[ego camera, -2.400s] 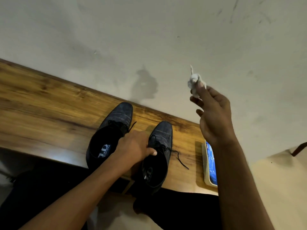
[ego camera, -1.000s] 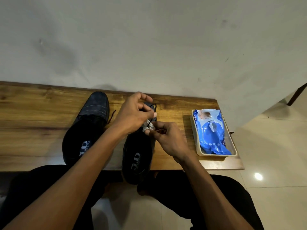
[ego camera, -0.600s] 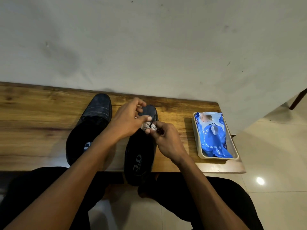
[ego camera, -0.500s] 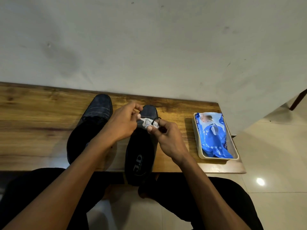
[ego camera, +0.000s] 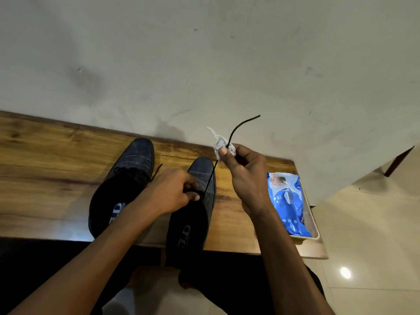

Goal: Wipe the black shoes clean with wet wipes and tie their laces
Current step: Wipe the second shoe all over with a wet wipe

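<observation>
Two black shoes [ego camera: 122, 185] sit side by side on a wooden bench [ego camera: 45, 160] by a wall. Left hand [ego camera: 172, 192] pinches the lace at the right shoe's [ego camera: 193, 214] eyelets. Right hand [ego camera: 245, 176], raised, pinches a crumpled wipe [ego camera: 219, 143] w/ the lace [ego camera: 236, 128] pulled taut. Blue wipes pack [ego camera: 288, 205] in a tray [ego camera: 314, 233] at right.

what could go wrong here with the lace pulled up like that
The right hand pinches a crumpled wipe around the taut lace; a hard pull might slip the lace out of its eyelets. The right shoe has its heel past the bench edge, so it could tip off despite the left hand.
</observation>
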`<state>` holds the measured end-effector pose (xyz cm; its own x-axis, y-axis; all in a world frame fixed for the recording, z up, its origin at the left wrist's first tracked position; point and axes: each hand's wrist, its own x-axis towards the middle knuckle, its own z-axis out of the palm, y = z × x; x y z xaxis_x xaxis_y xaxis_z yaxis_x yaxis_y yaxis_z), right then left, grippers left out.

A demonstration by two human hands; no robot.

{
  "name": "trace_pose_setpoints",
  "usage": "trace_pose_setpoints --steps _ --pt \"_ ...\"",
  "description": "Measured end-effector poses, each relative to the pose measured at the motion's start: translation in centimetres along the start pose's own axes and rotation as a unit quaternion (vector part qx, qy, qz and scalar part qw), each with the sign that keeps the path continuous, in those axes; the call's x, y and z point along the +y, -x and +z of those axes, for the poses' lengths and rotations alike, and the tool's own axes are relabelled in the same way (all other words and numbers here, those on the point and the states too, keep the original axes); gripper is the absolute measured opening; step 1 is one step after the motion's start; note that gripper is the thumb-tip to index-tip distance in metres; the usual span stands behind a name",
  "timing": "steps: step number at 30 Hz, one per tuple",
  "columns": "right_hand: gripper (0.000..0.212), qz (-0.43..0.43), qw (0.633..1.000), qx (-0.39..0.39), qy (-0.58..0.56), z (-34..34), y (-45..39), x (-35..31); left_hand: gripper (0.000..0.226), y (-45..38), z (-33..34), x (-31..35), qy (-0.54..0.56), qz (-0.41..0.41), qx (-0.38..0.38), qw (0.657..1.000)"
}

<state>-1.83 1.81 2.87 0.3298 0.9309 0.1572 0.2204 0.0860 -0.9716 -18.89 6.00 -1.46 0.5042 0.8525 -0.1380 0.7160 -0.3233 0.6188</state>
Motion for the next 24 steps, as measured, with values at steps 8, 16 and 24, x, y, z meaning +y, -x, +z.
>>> trace_pose_setpoints --steps 8,16,24 --pt "0.015 -0.030 0.998 0.041 -0.034 -0.4 -1.6 -2.1 0.026 0.5 0.1 0.2 -0.057 0.025 0.027 0.998" --pt "0.009 -0.072 0.991 0.103 -0.054 -1.3 -1.9 -4.8 0.033 0.7 0.2 0.5 -0.064 0.017 0.036 0.997" --pt "0.022 -0.106 0.979 0.156 -0.074 -2.3 -2.1 -6.5 0.033 0.3 0.3 1.0 -0.078 0.010 0.022 0.997"
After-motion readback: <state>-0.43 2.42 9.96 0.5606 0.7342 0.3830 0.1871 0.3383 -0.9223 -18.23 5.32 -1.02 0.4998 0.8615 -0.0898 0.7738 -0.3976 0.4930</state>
